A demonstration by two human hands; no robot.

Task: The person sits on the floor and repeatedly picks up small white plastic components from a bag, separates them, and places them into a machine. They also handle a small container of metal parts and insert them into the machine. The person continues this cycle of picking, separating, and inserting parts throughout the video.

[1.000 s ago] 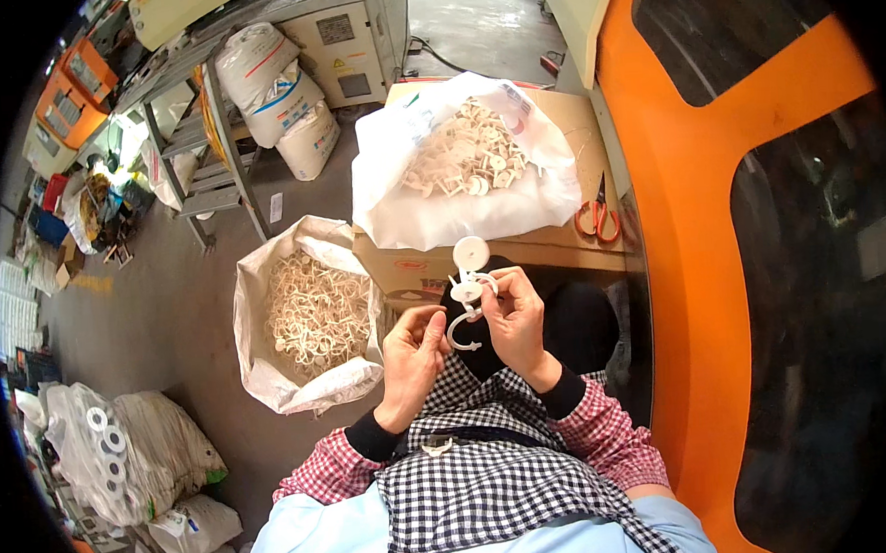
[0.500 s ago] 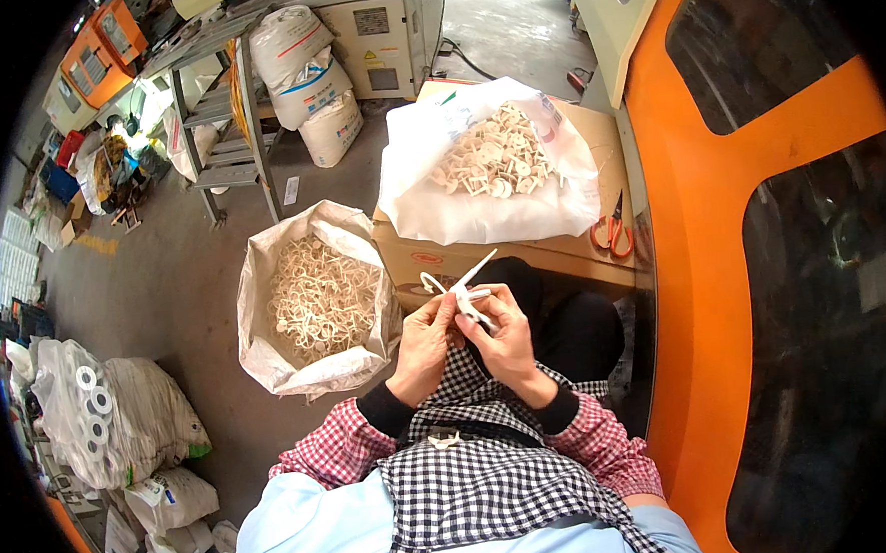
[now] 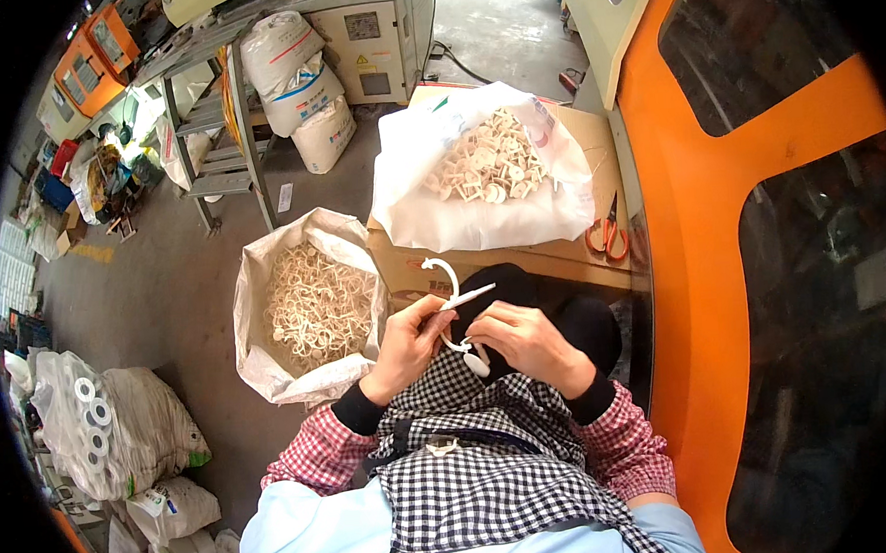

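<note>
Between my hands is a curved white plastic sprue [image 3: 450, 273] with a straight tapered spike [image 3: 471, 296] across it. My left hand [image 3: 409, 346] is closed around the middle of the sprue, its thumb and fingers pinching near the base of the spike. On the sprue's lower end sits a small white disc-headed plastic part [image 3: 477, 364]. My right hand [image 3: 529, 344] is closed with its fingertips at this part, the disc hanging below them. Whether the part is still joined to the sprue cannot be made out.
Ahead, a white bag [image 3: 415, 223] of disc-headed parts lies on a cardboard box [image 3: 403, 269], with orange-handled cutters [image 3: 609, 240] beside it. An open sack [image 3: 257, 361] of curved sprues stands at left. An orange machine [image 3: 699, 293] rises close on my right.
My hands have moved apart, the right one shifting right and down. The sprue has turned, so its spike points more sideways and a disc-headed part shows at its lower end.
</note>
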